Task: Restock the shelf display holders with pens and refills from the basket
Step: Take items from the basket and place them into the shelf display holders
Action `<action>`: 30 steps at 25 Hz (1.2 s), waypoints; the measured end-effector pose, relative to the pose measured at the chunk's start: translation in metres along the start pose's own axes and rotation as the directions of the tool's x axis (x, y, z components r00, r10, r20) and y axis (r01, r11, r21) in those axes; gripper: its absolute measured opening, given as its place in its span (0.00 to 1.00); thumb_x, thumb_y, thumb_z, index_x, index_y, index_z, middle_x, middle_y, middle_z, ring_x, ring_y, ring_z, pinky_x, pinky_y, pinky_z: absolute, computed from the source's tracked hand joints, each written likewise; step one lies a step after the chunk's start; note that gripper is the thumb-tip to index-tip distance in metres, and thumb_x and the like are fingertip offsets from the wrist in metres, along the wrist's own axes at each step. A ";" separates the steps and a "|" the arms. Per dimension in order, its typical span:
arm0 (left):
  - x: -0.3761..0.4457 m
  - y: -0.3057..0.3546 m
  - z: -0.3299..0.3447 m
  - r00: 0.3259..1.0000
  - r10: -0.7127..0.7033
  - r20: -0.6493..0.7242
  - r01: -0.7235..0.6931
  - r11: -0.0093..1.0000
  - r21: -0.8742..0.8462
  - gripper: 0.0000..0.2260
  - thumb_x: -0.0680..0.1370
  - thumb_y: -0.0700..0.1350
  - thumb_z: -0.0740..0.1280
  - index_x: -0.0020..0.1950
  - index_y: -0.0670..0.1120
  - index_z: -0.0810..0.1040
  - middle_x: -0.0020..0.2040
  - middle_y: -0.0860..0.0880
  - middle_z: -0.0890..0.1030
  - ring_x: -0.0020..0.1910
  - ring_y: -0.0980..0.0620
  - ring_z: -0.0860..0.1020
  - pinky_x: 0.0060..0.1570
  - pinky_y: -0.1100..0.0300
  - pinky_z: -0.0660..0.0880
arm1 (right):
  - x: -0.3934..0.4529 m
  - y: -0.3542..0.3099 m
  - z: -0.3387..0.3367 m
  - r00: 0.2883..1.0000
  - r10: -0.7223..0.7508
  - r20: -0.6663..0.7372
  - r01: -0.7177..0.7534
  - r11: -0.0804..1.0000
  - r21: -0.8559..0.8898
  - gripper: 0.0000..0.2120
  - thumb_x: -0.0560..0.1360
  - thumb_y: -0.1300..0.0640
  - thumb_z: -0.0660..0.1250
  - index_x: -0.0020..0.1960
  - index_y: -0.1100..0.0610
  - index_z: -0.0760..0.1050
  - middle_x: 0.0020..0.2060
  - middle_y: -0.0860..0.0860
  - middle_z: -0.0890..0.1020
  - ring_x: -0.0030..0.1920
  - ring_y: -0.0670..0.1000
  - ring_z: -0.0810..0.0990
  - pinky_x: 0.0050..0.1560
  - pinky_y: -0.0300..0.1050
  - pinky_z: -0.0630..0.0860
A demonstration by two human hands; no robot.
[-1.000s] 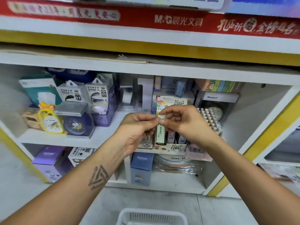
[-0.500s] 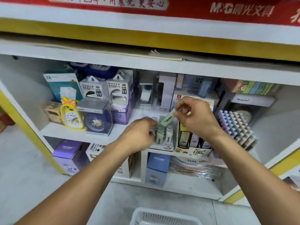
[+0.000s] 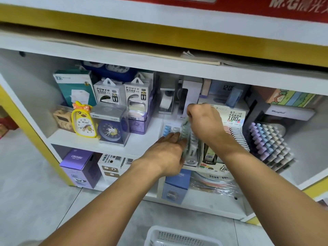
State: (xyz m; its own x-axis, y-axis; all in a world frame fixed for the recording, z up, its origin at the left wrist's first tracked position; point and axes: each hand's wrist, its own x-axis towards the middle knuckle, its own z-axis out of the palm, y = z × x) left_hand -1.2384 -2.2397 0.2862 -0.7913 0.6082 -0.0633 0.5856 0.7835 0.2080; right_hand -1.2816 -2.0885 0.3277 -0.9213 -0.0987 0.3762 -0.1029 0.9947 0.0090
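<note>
My right hand [image 3: 204, 121] pinches the top of a pale green refill tube [image 3: 185, 124] and holds it down among the rows in a clear display holder [image 3: 190, 161] on the middle shelf. Several blue, white and green tubes [image 3: 166, 129] stand in that holder. My left hand [image 3: 168, 150] lies flat with straight fingers against the holder's left side, touching the standing tubes. Right of it stands a cardboard lead-refill display [image 3: 234, 137] marked 0.7 HB 100. The white basket [image 3: 177, 237] sits on the floor at the bottom edge; its contents are not visible.
A rack of pastel highlighters [image 3: 269, 144] stands at the right. Clocks [image 3: 84, 124], power bank boxes [image 3: 108, 93] and a tape dispenser [image 3: 166, 102] fill the shelf's left and back. Purple and blue boxes [image 3: 79, 167] stand on the lower shelf. A grey tiled floor lies below.
My right hand has lowered the green tube from above the holder into its rows. My left hand has flattened against the holder's side. The view has shifted closer and to the left.
</note>
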 end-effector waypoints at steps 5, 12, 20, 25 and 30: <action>0.000 0.000 -0.002 1.000 0.006 0.016 -0.006 1.000 -0.012 0.31 0.81 0.49 0.60 0.81 0.49 0.51 0.82 0.44 0.48 0.80 0.46 0.49 0.76 0.55 0.49 | 0.012 -0.012 0.006 0.983 -0.037 0.182 0.060 0.991 -0.122 0.12 0.70 0.72 0.64 0.46 0.56 0.72 0.46 0.60 0.80 0.47 0.63 0.80 0.40 0.48 0.68; 0.002 0.004 -0.004 0.999 -0.017 0.044 0.016 1.000 0.001 0.33 0.80 0.49 0.61 0.81 0.49 0.49 0.82 0.45 0.47 0.80 0.46 0.48 0.76 0.55 0.48 | 0.012 -0.008 0.007 0.971 -0.043 0.234 0.077 0.987 -0.139 0.15 0.71 0.72 0.64 0.52 0.56 0.75 0.50 0.58 0.79 0.48 0.61 0.80 0.42 0.47 0.70; 0.006 0.007 -0.006 0.997 -0.051 0.062 0.051 0.999 -0.003 0.34 0.79 0.48 0.62 0.81 0.51 0.49 0.82 0.46 0.48 0.80 0.47 0.49 0.77 0.55 0.50 | 0.010 -0.015 0.009 0.953 -0.055 0.298 0.116 0.975 -0.191 0.17 0.72 0.71 0.65 0.59 0.62 0.74 0.55 0.61 0.79 0.54 0.63 0.80 0.44 0.50 0.70; 0.002 0.010 -0.005 0.999 -0.052 -0.008 0.052 0.997 -0.058 0.28 0.76 0.44 0.64 0.76 0.49 0.63 0.76 0.47 0.63 0.72 0.45 0.66 0.67 0.57 0.67 | -0.017 -0.019 -0.010 0.972 -0.067 0.223 0.071 0.997 -0.011 0.12 0.72 0.66 0.65 0.55 0.62 0.77 0.53 0.60 0.80 0.52 0.62 0.81 0.47 0.50 0.76; -0.018 0.022 0.006 0.967 0.037 -0.253 -0.048 0.998 -0.040 0.16 0.71 0.37 0.62 0.58 0.43 0.76 0.56 0.46 0.74 0.56 0.44 0.75 0.51 0.55 0.72 | -0.106 -0.022 -0.028 0.989 0.121 0.088 -0.143 0.936 0.320 0.13 0.73 0.60 0.61 0.53 0.53 0.80 0.49 0.55 0.85 0.50 0.60 0.82 0.47 0.52 0.80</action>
State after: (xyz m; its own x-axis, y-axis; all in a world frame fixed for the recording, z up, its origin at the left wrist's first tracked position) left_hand -1.2101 -2.2322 0.2861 -0.7880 0.5844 0.1937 0.6157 0.7474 0.2497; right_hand -1.1710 -2.0992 0.3132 -0.9563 0.0198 0.2916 -0.0850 0.9358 -0.3422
